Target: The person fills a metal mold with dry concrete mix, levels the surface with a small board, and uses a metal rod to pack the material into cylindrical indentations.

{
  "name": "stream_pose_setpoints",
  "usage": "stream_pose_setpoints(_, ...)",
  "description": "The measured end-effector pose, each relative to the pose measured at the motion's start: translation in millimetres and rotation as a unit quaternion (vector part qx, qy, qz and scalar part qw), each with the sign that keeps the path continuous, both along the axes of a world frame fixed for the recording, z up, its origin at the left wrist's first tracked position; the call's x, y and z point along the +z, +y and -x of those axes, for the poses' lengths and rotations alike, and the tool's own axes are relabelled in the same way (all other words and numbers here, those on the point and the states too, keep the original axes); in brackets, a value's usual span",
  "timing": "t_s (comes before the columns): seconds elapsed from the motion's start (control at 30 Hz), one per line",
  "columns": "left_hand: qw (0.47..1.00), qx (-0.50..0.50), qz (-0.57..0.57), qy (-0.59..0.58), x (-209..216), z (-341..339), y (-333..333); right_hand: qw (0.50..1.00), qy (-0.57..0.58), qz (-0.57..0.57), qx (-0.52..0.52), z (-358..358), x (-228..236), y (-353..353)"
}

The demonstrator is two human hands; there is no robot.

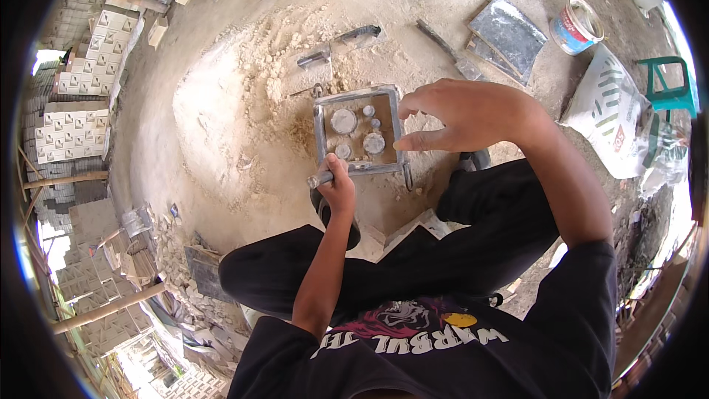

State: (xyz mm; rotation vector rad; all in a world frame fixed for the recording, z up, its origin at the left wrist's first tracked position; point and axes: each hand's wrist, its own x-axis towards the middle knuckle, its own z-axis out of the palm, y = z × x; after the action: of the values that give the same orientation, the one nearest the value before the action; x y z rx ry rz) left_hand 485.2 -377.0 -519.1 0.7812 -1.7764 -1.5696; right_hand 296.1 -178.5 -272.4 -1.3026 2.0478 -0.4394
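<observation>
A square grey metal mould frame (358, 94) lies on the dusty ground in front of me. Inside it, several round grey discs and knobs of different sizes, such as a large disc (343, 121), stand among tan powder. My left hand (339, 186) is closed around a short grey bar-like handle (320, 179) at the frame's near left corner; whether the bar is joined to the frame I cannot tell. Over the right side of the frame, my right hand (469, 114) is open, thumb and fingers apart, holding nothing. Its fingertips are close to the right rim; contact is unclear.
Beyond the frame lie two trowels (316, 59) (360, 33) beside a heap of pale powder (214, 103). Farther right are a long-handled scraper (447, 48), dark flat plates (509, 33), a bucket (577, 26), a white sack (613, 114) and a green stool (668, 81). Patterned blocks (77, 129) are stacked left.
</observation>
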Motion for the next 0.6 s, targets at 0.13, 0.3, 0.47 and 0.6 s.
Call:
stream_pose_setpoints(0.13, 1.000, 0.001, 0.001, -0.002, -2, 3, 2, 1.000, 0.003, 0.015, 0.006, 3, -2, 1)
stream_pose_setpoints(0.3, 0.996, -0.031, -0.040, 0.068, -11, 1, -4, 1.000, 0.008, 0.023, 0.006, 4, 2, 1)
stream_pose_setpoints(0.47, 0.998, -0.047, -0.016, 0.042, -5, 2, 3, 0.998, 0.013, 0.062, 0.011, 7, -8, 2)
stream_pose_setpoints(0.6, 0.997, -0.079, 0.013, 0.007, -10, 3, -1, 0.996, 0.016, 0.093, 0.002, 7, -15, 5)
